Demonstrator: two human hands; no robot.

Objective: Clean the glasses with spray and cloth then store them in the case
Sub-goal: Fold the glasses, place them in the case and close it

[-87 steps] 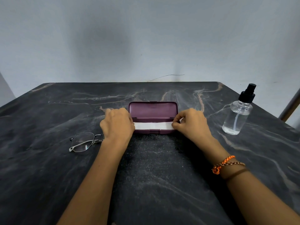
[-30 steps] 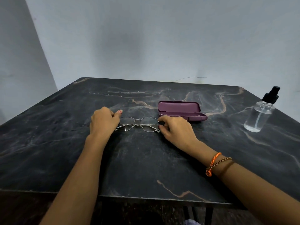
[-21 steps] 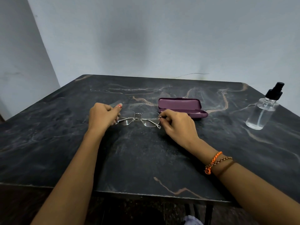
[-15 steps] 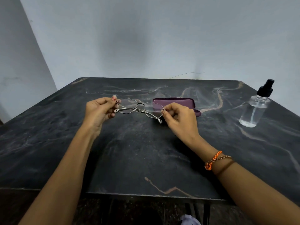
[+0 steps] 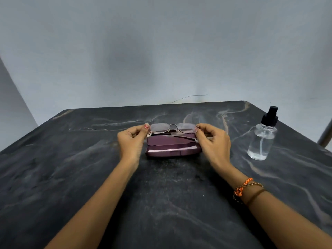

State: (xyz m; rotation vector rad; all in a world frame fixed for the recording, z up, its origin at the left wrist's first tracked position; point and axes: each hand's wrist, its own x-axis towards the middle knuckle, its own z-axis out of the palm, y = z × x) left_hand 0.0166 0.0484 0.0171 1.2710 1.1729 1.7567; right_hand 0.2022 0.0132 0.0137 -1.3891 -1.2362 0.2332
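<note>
Thin metal-framed glasses [image 5: 172, 128] with folded arms hang just above the open maroon case [image 5: 172, 147] in the middle of the dark marble table [image 5: 161, 194]. My left hand [image 5: 132, 141] pinches the frame's left end and my right hand [image 5: 214, 142] pinches its right end. A white cloth [image 5: 162, 150] lies folded inside the case's lower half. The clear spray bottle [image 5: 262, 135] with a black nozzle stands upright to the right, apart from my hands.
A pale wall rises right behind the table's far edge. A thin wire [image 5: 190, 97] pokes up at that edge. A slanted metal bar [image 5: 326, 135] shows past the table's right side.
Both hands lifted the glasses off the table to the left of the case and carried them right, over the open case. The arms are now folded.
</note>
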